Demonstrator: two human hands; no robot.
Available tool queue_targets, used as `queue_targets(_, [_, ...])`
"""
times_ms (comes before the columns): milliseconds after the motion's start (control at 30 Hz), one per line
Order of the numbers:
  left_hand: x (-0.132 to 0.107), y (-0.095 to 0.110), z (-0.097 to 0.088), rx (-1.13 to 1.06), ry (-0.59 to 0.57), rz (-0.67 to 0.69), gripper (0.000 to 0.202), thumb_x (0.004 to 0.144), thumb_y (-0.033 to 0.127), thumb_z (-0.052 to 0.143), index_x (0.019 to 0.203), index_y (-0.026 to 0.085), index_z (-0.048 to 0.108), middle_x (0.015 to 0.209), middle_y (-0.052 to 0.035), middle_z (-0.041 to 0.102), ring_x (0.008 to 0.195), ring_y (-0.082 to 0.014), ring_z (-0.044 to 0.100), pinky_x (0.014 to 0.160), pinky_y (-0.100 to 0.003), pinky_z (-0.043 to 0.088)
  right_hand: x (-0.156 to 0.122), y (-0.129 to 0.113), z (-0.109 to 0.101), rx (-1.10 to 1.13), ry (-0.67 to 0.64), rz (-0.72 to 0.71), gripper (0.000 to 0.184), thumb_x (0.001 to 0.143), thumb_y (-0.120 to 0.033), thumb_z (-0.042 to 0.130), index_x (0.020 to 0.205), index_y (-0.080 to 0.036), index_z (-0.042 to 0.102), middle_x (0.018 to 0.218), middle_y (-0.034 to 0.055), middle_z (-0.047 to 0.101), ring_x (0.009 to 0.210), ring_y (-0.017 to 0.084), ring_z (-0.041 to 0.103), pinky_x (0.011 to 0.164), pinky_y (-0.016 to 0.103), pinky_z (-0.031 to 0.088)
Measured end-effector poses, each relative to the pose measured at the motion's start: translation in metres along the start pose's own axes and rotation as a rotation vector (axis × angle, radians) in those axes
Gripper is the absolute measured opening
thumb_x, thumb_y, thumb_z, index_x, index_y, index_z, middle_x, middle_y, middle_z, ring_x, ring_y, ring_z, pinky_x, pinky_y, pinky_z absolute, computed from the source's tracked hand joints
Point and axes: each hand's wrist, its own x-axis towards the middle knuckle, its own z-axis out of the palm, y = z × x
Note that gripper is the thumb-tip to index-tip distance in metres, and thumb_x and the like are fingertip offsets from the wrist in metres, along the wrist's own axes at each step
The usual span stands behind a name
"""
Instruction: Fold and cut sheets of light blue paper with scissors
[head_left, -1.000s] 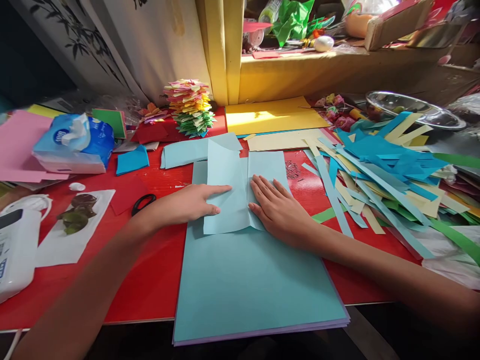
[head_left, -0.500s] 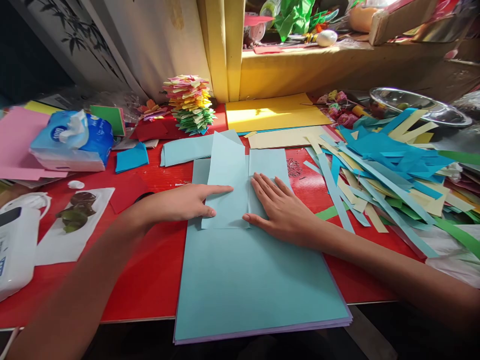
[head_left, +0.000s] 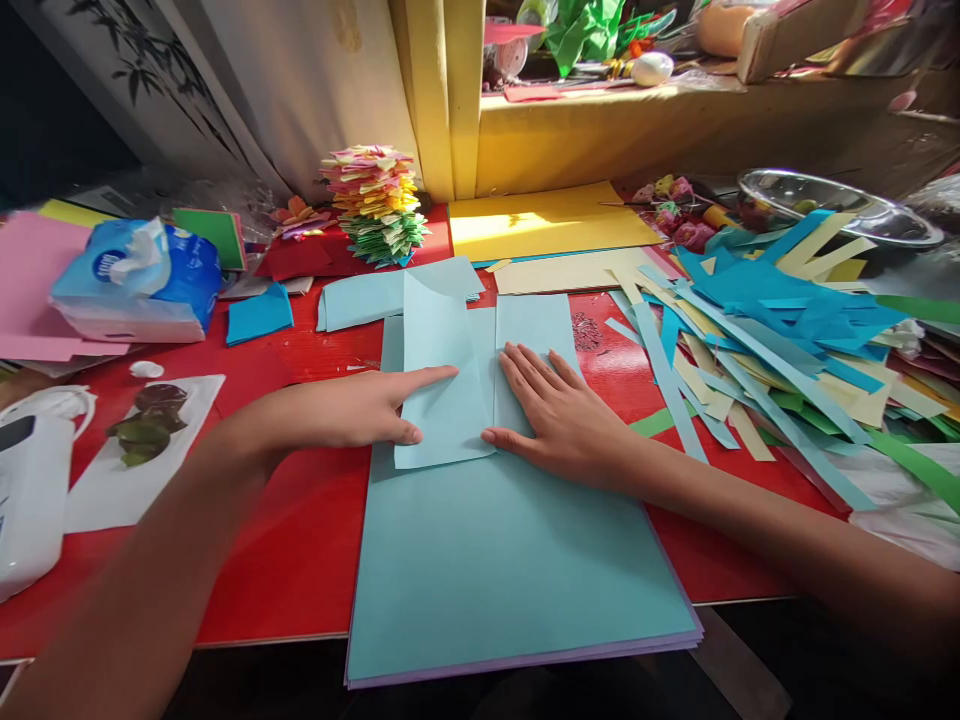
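My left hand (head_left: pixel 352 405) rests on a loose light blue paper piece (head_left: pixel 439 325), its index finger stretched out and thumb apart. The piece bows upward a little, and its far end overlaps some folded light blue paper (head_left: pixel 360 303). Lying flat with fingers extended, my right hand (head_left: pixel 551 412) presses on another light blue piece (head_left: pixel 534 318) to the right. A strip of the sheet below shows between the two pieces. Under both is a stack of large light blue sheets (head_left: pixel 517 570) with lilac edges at the bottom, overhanging the table's near edge.
Cut paper strips (head_left: pixel 780 340) are heaped at right on the red table (head_left: pixel 300 560), before a metal bowl (head_left: pixel 840 205). A tall stack of folded colored paper (head_left: pixel 379 205) and yellow sheets (head_left: pixel 547 222) stand behind. At left are a tissue pack (head_left: pixel 139 280) and a white device (head_left: pixel 30 505).
My left hand has slid the left paper piece slightly leftward, widening the gap between the two pieces, and the piece now curves more. My right hand has stayed in place.
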Motion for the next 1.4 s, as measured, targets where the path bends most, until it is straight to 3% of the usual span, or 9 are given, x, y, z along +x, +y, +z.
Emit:
queue_targets(300, [-0.018, -0.009, -0.023, -0.132, 0.197, 0.06, 0.058, 0.073, 0.04, 0.055, 0.129, 0.039, 0.039, 0.129, 0.0035, 0.049, 0.114, -0.0265, 0.047, 0.088, -0.031, 0.04, 0.002, 0.001, 0.002, 0.081, 0.032, 0.016, 0.082, 0.08, -0.066, 0.021, 0.139, -0.009, 0.02, 0.145, 0.0112, 0.019, 0.134, 0.024, 0.01, 0.11, 0.045, 0.009])
queue_targets(467, [-0.016, 0.0, -0.014, -0.452, 0.405, 0.282, 0.026, 0.076, 0.044, 0.051, 0.091, 0.03, 0.067, 0.089, 0.0009, 0.066, 0.085, -0.0199, 0.059, 0.073, -0.03, 0.046, 0.004, 0.009, -0.019, 0.553, 0.099, 0.089, 0.053, 0.09, -0.048, 0.021, 0.131, -0.02, 0.039, 0.134, 0.0048, 0.043, 0.126, 0.02, 0.036, 0.103, 0.041, 0.031])
queue_targets(600, [-0.006, 0.008, 0.005, -0.636, 0.15, 0.448, 0.029, 0.074, 0.047, 0.049, 0.071, 0.025, 0.069, 0.071, -0.0044, 0.067, 0.072, -0.0212, 0.06, 0.064, -0.033, 0.048, 0.001, 0.015, -0.033, 0.97, -0.032, 0.029, 0.045, 0.091, -0.041, 0.022, 0.127, -0.022, 0.043, 0.122, 0.0055, 0.055, 0.105, 0.019, 0.056, 0.083, 0.035, 0.049])
queue_targets(700, [0.004, 0.016, 0.017, -0.715, -0.097, 0.532, 0.024, 0.074, 0.039, 0.051, 0.069, 0.024, 0.069, 0.073, -0.0056, 0.068, 0.071, -0.0218, 0.061, 0.065, -0.035, 0.049, -0.002, 0.011, -0.038, 1.174, -0.16, -0.082, 0.046, 0.091, -0.036, 0.026, 0.135, -0.025, 0.029, 0.134, 0.0059, 0.043, 0.11, 0.018, 0.052, 0.082, 0.032, 0.049])
queue_targets(833, [0.012, 0.026, 0.029, -0.921, -0.239, 0.59, 0.018, 0.074, 0.031, 0.055, 0.064, 0.02, 0.064, 0.08, -0.005, 0.067, 0.077, -0.0203, 0.062, 0.074, -0.034, 0.048, -0.003, -0.002, -0.043, 1.145, -0.176, -0.045, 0.049, 0.092, -0.031, 0.015, 0.14, -0.029, 0.01, 0.14, 0.0052, 0.035, 0.117, 0.018, 0.046, 0.085, 0.038, 0.047])
queue_targets(933, [0.013, 0.032, 0.034, -0.945, -0.269, 0.574, 0.014, 0.075, 0.028, 0.053, 0.073, 0.02, 0.064, 0.083, -0.0018, 0.067, 0.081, -0.0186, 0.061, 0.077, -0.032, 0.047, -0.002, -0.005, -0.045, 1.113, -0.135, -0.001, 0.049, 0.092, -0.036, 0.016, 0.139, -0.021, 0.021, 0.126, 0.0108, 0.051, 0.106, 0.021, 0.055, 0.081, 0.038, 0.049])
queue_targets(1067, [0.015, 0.036, 0.038, -0.762, 0.044, 0.444, 0.025, 0.077, 0.024, 0.045, 0.096, 0.021, 0.06, 0.095, 0.0019, 0.064, 0.088, -0.0192, 0.059, 0.076, -0.031, 0.047, 0.003, 0.014, -0.047, 1.053, 0.05, 0.084, 0.053, 0.087, -0.046, 0.033, 0.128, -0.013, 0.041, 0.117, 0.0133, 0.057, 0.1, 0.025, 0.058, 0.079, 0.039, 0.05])
queue_targets(1200, [0.024, 0.036, 0.042, -0.462, 0.489, 0.341, 0.023, 0.08, 0.019, 0.037, 0.083, 0.019, 0.059, 0.096, -0.002, 0.061, 0.089, -0.0185, 0.056, 0.08, -0.031, 0.045, 0.007, 0.052, -0.049, 0.992, 0.043, 0.28, 0.054, 0.076, -0.043, 0.054, 0.122, -0.015, 0.047, 0.114, 0.0132, 0.059, 0.096, 0.026, 0.059, 0.073, 0.038, 0.053])
queue_targets(1400, [0.034, 0.03, 0.048, -0.258, 0.665, 0.274, 0.026, 0.085, 0.022, 0.033, 0.102, 0.022, 0.053, 0.108, -0.0029, 0.056, 0.102, -0.0163, 0.052, 0.09, -0.031, 0.041, 0.01, 0.074, -0.044, 0.783, -0.137, 0.447, 0.045, 0.07, -0.047, 0.059, 0.1, -0.014, 0.056, 0.096, 0.0144, 0.063, 0.077, 0.024, 0.063, 0.054, 0.033, 0.052])
